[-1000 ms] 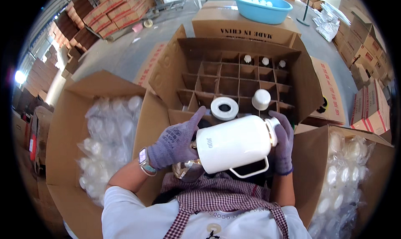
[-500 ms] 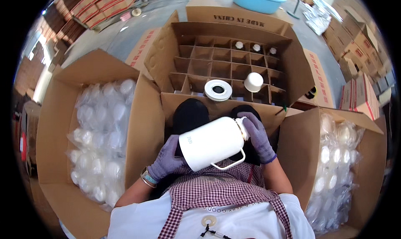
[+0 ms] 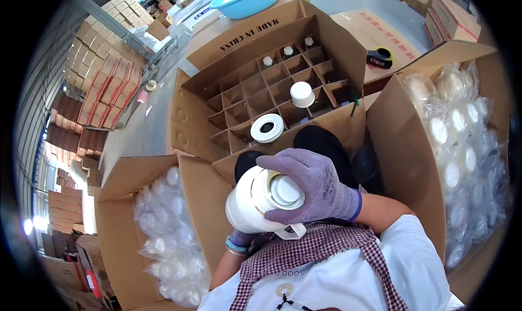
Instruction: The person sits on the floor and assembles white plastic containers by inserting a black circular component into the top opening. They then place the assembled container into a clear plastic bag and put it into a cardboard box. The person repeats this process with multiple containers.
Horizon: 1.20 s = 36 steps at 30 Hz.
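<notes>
A white vacuum jug [image 3: 244, 202] with a side handle is tilted in my lap, its stopper end facing up toward me. My gloved right hand [image 3: 321, 183] wraps round the neck, fingers on either side of the white stopper [image 3: 285, 191]. Below the body, my gloved left hand [image 3: 242, 239] supports the jug, most of its fingers hidden behind it. In front stands a divided carton [image 3: 239, 90]. On its near dividers rest a white ring-shaped part [image 3: 266, 128] with a dark centre and an upside-down-looking white cup [image 3: 302, 95].
Several white-topped bottles [image 3: 288, 51] sit in the carton's far cells. Cartons of plastic-wrapped white parts flank me, at left [image 3: 168, 235] and right [image 3: 462, 142]. A tape dispenser [image 3: 379, 57] lies on a flap to the right. Beyond is a blue basin [image 3: 246, 2].
The jug has turned from lying sideways to pointing its stopper up at me. My right hand now covers the neck from above; my left has slipped beneath. The view has swung left.
</notes>
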Tool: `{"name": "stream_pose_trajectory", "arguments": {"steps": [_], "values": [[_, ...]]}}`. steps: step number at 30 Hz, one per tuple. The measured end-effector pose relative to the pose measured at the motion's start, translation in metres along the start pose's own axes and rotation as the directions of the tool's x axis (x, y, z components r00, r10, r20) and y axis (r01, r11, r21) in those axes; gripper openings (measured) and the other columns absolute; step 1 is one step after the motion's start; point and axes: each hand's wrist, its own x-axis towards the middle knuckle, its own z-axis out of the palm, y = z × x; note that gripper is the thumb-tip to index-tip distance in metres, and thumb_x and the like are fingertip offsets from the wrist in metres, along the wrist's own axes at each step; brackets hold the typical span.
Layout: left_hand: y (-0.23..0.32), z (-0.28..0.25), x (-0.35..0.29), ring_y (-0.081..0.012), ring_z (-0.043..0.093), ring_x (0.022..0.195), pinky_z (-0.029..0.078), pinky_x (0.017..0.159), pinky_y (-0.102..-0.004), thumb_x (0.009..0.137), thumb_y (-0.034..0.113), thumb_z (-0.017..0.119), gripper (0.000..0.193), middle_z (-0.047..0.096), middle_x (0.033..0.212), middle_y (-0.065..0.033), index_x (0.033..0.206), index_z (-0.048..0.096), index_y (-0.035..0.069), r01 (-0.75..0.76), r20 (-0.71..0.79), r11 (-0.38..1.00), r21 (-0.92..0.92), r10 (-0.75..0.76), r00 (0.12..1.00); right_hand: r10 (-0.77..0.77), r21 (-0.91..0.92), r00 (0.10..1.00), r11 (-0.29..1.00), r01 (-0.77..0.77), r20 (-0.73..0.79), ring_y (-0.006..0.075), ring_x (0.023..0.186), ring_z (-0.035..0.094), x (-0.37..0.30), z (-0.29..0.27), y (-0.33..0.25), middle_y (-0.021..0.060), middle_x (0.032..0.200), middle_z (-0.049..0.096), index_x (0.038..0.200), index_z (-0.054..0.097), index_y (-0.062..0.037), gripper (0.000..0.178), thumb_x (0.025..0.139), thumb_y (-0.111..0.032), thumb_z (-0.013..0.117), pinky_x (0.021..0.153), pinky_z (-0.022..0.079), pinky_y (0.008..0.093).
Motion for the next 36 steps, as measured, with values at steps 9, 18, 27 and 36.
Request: {"name": "stream_pose_trajectory", "arguments": {"steps": [9, 18, 27, 36], "values": [[-0.012, -0.004, -0.003, -0.0252, 0.043, 0.139, 0.034, 0.116, -0.0408, 0.083, 0.034, 0.08, 0.086, 0.045, 0.151, -0.0101, 0.152, 0.035, 0.01, 0.079, -0.073, 0.983, -0.164, -0.092, 0.993, 0.113, 0.159, 0.992, 0.98, -0.12, 0.049, 0.0293, 0.102, 0.064, -0.003, 0.007, 0.008, 0.0126, 0.113, 0.065, 0.122, 0.06, -0.0074, 0.063, 0.071, -0.032, 0.086, 0.093, 0.049, 0.0402], [-0.014, -0.022, -0.026, -0.025, 0.042, 0.14, 0.034, 0.116, -0.0406, 0.085, 0.036, 0.078, 0.086, 0.043, 0.152, -0.01, 0.153, 0.033, 0.009, 0.092, -0.132, 0.988, -0.126, -0.109, 0.985, -0.033, 0.321, 0.995, 0.945, 0.06, -0.089, 0.0313, 0.1, 0.067, -0.007, 0.031, -0.003, 0.0141, 0.11, 0.065, 0.115, 0.061, -0.0063, 0.056, 0.07, -0.027, 0.087, 0.088, 0.055, 0.04], [-0.014, -0.022, -0.026, -0.0248, 0.041, 0.14, 0.033, 0.116, -0.0404, 0.087, 0.037, 0.076, 0.086, 0.041, 0.154, -0.0099, 0.154, 0.031, 0.008, 0.106, -0.141, 0.983, -0.151, -0.127, 0.982, -0.195, 0.526, 0.972, 0.845, 0.099, 0.131, 0.0297, 0.101, 0.068, 0.013, 0.033, 0.016, 0.0122, 0.112, 0.067, 0.118, 0.062, -0.0063, 0.064, 0.065, -0.027, 0.09, 0.088, 0.057, 0.0391], [0.005, -0.062, -0.023, -0.0248, 0.039, 0.142, 0.033, 0.117, -0.0408, 0.094, 0.043, 0.065, 0.08, 0.038, 0.156, -0.011, 0.155, 0.027, 0.007, 0.044, 0.021, 0.924, -0.38, -0.04, 0.999, -0.198, 0.469, 0.98, 0.866, 0.174, 0.002, 0.0318, 0.109, 0.065, 0.028, 0.064, 0.047, 0.0136, 0.114, 0.065, 0.123, 0.062, -0.0066, 0.063, 0.067, -0.022, 0.087, 0.093, 0.054, 0.0397]]}}
